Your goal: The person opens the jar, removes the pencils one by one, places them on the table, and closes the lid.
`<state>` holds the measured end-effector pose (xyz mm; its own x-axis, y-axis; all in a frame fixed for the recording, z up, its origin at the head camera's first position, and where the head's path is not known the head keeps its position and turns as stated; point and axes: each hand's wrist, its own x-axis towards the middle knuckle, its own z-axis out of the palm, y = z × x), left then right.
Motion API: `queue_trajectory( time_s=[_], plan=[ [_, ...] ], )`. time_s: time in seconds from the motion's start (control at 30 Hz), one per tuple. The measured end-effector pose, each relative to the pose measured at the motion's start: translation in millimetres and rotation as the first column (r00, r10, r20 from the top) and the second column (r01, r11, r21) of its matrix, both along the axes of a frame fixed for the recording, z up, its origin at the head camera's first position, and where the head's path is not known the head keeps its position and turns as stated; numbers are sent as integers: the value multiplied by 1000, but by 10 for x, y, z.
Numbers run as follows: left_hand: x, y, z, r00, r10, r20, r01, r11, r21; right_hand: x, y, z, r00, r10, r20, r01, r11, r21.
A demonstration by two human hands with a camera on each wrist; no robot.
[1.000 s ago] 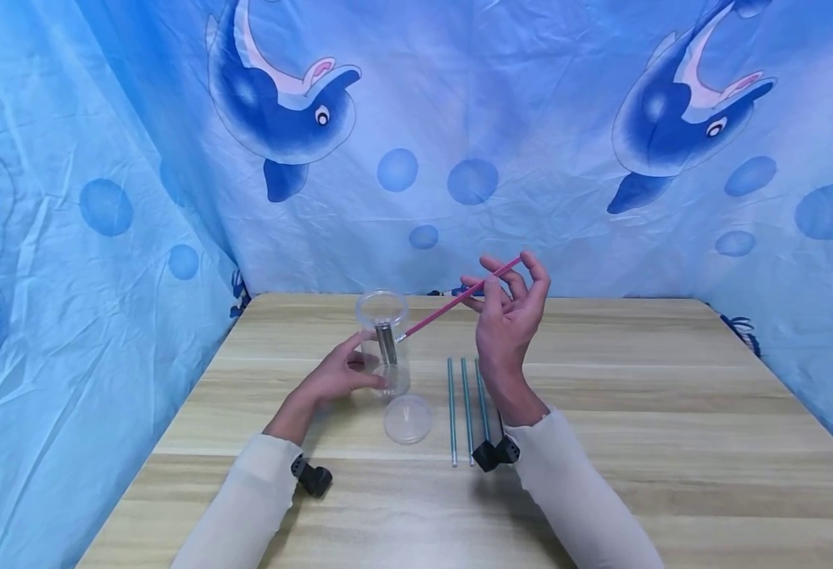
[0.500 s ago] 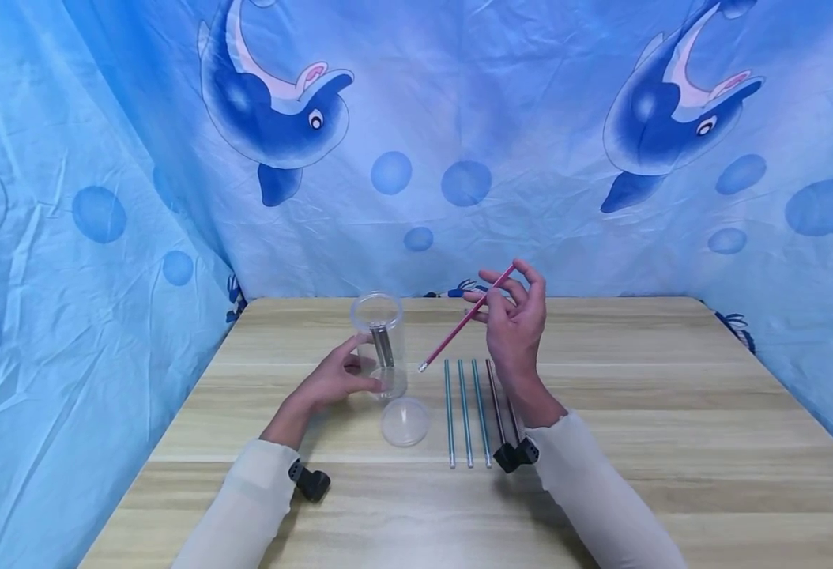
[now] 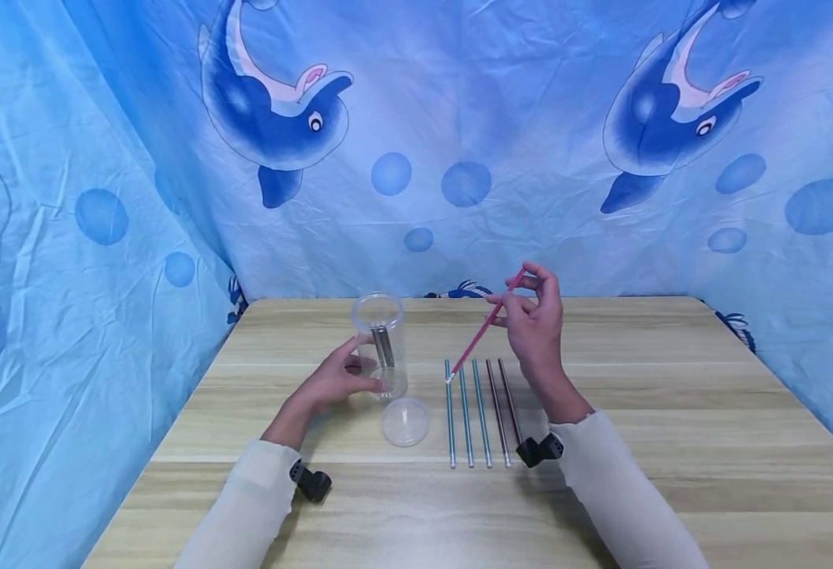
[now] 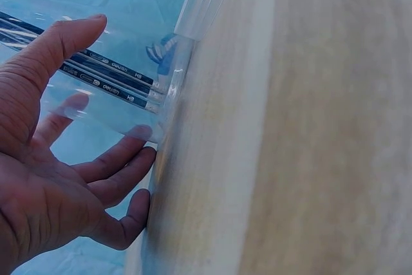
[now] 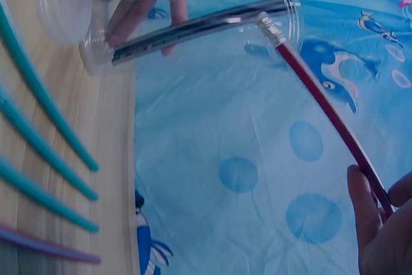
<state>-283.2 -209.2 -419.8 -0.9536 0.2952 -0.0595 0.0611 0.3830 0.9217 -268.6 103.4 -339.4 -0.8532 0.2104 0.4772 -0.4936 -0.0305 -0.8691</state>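
My left hand (image 3: 334, 375) grips a clear plastic jar (image 3: 398, 348) standing upright on the table, thumb on one side and fingers around the other. Inside lean several black pencils (image 4: 109, 78), with HB lettering in the left wrist view. My right hand (image 3: 539, 332) pinches a red pencil (image 3: 484, 328) near its upper end. The pencil slants down to the left, its silver-and-white eraser end (image 3: 450, 378) overlapping the teal pencils in the head view. At the front of the jar lies a round clear lid (image 3: 405, 422).
Three teal pencils (image 3: 468, 419) lie side by side on the wooden table (image 3: 672, 442), right of the lid. Two dark maroon pencils (image 3: 498, 411) continue the row under my right forearm. Behind the table hangs a blue dolphin-print cloth (image 3: 530, 118).
My right hand has moved right with the red pencil, whose eraser end has swung away from the jar and lower. The maroon pencils have come into fuller view. My left hand stays at the jar.
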Motion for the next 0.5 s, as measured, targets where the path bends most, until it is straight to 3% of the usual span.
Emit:
queue_trajectory(
  time_s=[0.5],
  plan=[
    [16, 0, 58, 1000, 13, 18, -13, 1000, -13, -121, 443, -74, 996, 55, 69, -64, 989, 137]
  ],
)
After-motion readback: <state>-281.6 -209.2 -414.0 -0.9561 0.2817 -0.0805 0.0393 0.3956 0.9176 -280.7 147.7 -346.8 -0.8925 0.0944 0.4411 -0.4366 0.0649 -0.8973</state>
